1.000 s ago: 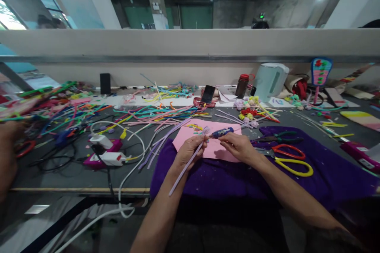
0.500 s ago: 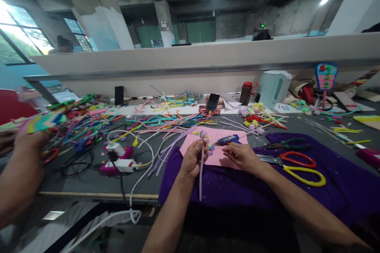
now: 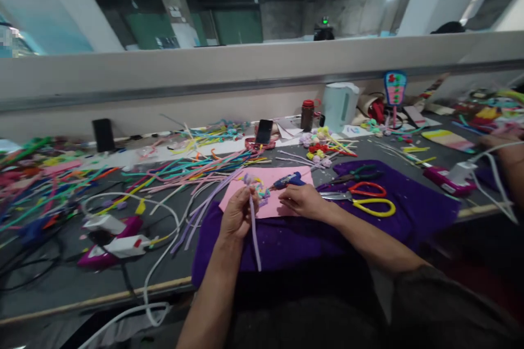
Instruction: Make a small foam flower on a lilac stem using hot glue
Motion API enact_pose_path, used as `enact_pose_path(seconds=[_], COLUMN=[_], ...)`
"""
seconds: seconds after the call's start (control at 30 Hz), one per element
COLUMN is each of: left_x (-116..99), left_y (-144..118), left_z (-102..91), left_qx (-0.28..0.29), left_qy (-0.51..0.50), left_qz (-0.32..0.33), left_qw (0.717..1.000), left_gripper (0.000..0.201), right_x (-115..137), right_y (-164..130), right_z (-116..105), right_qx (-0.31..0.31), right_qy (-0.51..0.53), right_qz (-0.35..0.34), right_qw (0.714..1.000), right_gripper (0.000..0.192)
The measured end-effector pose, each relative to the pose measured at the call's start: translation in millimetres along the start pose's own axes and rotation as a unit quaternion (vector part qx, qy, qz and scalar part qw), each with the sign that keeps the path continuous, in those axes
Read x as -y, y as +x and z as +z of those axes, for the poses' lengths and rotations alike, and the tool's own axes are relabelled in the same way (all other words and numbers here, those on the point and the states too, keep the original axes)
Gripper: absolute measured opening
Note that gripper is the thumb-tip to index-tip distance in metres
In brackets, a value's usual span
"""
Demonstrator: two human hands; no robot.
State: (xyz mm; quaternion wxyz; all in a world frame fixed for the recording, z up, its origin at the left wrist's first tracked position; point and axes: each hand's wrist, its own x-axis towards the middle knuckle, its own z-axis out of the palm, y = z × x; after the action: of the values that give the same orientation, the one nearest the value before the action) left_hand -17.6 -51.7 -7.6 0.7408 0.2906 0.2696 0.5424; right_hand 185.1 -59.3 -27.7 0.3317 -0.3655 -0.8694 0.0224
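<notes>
My left hand [image 3: 237, 211] is closed around a lavender pipe cleaner [image 3: 254, 234], whose loose end hangs down toward me. At its top sits a small fuzzy lavender flower [image 3: 248, 179], just above my fingers. Pastel pieces in yellow and teal [image 3: 262, 191] lie beside it over a pink sheet [image 3: 305, 174]. My right hand [image 3: 302, 202] is low over the sheet's right side, fingers bent and drawn together; anything between the fingertips is too small to make out. Just beyond it lies a blue glue gun [image 3: 289, 180], tip toward the flower.
Scissors [image 3: 368, 199] and pliers [image 3: 360, 173] lie on a purple cloth [image 3: 426, 204] to the right. Loose pipe cleaners [image 3: 192, 172], a power strip [image 3: 110, 242] and white cables are leftward. A kettle [image 3: 339, 106] and bottle [image 3: 308, 115] stand behind. Another person's hand [image 3: 505, 142] is far right.
My view has turned right, so the table appears shifted left. The co-worker's arm at left is out of view; another hand shows at far right. My hands keep nearly the same pose.
</notes>
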Motion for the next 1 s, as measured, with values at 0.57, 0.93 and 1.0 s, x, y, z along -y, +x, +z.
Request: enact_pose_path(seconds=[0.57, 0.93, 1.0], left_x=[8, 8, 9], left_y=[-4, -6, -6], left_z=[-2.6, -1.5, -2.1], left_qx=[0.070, 0.094, 0.098], left_qy=[0.107, 0.160, 0.160], left_qz=[-0.075, -0.088, -0.083], left_qw=[0.989, 0.979, 0.979], left_gripper=[0.024, 0.026, 0.026], right_x=[22, 30, 30], right_y=[22, 35, 35], right_z=[-27, -29, -28], right_qx=[-0.068, -0.033, -0.036], right_qy=[0.238, 0.309, 0.303], right_qz=[0.043, 0.058, 0.050], right_qw=[0.968, 0.949, 0.951], right_gripper=[0.046, 0.044, 0.040])
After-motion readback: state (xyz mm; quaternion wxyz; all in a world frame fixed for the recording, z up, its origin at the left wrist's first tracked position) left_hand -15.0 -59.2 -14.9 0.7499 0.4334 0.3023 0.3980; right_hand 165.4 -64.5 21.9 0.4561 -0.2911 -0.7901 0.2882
